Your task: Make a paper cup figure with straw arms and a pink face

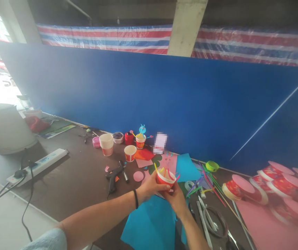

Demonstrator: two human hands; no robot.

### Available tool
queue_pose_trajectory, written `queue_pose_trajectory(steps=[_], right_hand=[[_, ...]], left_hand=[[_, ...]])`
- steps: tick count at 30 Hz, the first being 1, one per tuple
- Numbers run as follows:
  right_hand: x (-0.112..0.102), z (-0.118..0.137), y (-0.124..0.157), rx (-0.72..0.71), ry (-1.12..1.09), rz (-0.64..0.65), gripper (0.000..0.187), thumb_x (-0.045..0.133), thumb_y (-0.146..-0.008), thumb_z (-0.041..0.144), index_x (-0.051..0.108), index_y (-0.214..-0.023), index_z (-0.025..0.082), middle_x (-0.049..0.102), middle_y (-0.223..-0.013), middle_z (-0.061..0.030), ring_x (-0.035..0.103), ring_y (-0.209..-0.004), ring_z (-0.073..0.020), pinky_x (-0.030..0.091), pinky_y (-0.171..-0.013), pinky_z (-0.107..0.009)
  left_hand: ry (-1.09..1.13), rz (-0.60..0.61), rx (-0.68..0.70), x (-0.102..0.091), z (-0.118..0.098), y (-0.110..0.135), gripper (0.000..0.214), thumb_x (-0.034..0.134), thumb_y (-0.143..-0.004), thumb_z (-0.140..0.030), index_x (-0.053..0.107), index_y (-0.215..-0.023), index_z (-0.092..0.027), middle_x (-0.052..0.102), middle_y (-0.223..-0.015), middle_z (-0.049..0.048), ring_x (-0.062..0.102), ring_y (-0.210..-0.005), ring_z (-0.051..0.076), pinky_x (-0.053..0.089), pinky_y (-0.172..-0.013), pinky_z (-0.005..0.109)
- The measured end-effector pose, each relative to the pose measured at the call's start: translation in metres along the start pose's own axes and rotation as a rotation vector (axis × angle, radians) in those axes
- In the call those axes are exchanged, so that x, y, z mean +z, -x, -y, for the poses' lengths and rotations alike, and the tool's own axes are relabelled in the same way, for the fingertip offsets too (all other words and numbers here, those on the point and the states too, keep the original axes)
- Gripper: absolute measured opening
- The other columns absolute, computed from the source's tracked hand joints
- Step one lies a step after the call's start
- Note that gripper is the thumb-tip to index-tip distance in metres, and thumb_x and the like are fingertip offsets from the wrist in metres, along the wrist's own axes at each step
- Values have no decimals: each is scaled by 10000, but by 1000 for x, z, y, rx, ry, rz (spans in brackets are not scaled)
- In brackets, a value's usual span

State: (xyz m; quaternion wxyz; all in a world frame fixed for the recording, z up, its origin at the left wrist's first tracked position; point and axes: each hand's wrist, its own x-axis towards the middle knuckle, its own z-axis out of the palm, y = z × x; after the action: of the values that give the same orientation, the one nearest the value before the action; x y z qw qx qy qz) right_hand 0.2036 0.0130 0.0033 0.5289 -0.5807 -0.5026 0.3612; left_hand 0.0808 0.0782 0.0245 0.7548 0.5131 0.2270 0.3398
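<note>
Both my hands hold one small red paper cup (166, 180) above the brown table (73, 180). My left hand (150, 187) wraps its left side, and my right hand (176, 199) grips it from below and the right. Yellow, pink and red strips stick up and out from the cup's rim. A black band sits on my left wrist. Under my hands lies a blue paper sheet (151, 224).
A black glue gun (114, 173) lies left of my hands. Behind are stacked paper cups (106, 144), a decorated cup figure (140, 139) and pink, red and blue paper. Straws (206, 180), glue sticks and rolled cups (232, 190) lie right. A power strip (38, 166) sits left.
</note>
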Motion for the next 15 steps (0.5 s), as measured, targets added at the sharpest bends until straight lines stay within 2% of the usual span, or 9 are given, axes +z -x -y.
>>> queue_pose_trajectory(steps=[2, 5, 10, 12, 15], right_hand=[[-6, -7, -9, -3, 20, -25, 577, 710, -681, 403, 521, -1191, 209, 694, -1022, -75, 667, -860, -253, 536, -733, -372], [-24, -17, -30, -8, 71, -103, 615, 743, -620, 379, 522, -1163, 191, 697, -978, -77, 662, -849, -264, 528, -740, -395], [-55, -41, -81, -30, 121, -242, 668, 737, -573, 378, 501, -1167, 183, 681, -991, -77, 650, -876, -285, 519, -753, -431], [-62, -52, -102, -46, 126, -279, 657, 730, -562, 379, 511, -1154, 197, 679, -995, -64, 644, -901, -291, 512, -775, -443], [-68, -67, -131, -61, 134, -316, 644, 734, -546, 375, 527, -1130, 198, 678, -1001, -62, 641, -912, -293, 493, -815, -462]], left_hand=[[-20, -5, 29, -1, 1, -9, 689, 841, -544, -254, 500, -1135, -156, 628, -1051, 105, 600, -987, 251, 477, -841, 358], [-46, -31, 44, -5, -1, -29, 725, 817, -584, -322, 462, -1199, -174, 600, -1105, 127, 567, -1050, 274, 464, -852, 384], [-282, -231, 157, -14, -20, -86, 794, 806, -586, -363, 439, -1266, -181, 513, -1214, 169, 453, -1193, 289, 397, -940, 407], [-446, -202, 227, -16, -31, -116, 778, 793, -597, -372, 449, -1265, -171, 522, -1217, 165, 467, -1181, 273, 375, -963, 402], [-674, -70, 269, -17, -46, -163, 741, 796, -575, -351, 490, -1227, -174, 581, -1153, 136, 515, -1115, 258, 409, -913, 373]])
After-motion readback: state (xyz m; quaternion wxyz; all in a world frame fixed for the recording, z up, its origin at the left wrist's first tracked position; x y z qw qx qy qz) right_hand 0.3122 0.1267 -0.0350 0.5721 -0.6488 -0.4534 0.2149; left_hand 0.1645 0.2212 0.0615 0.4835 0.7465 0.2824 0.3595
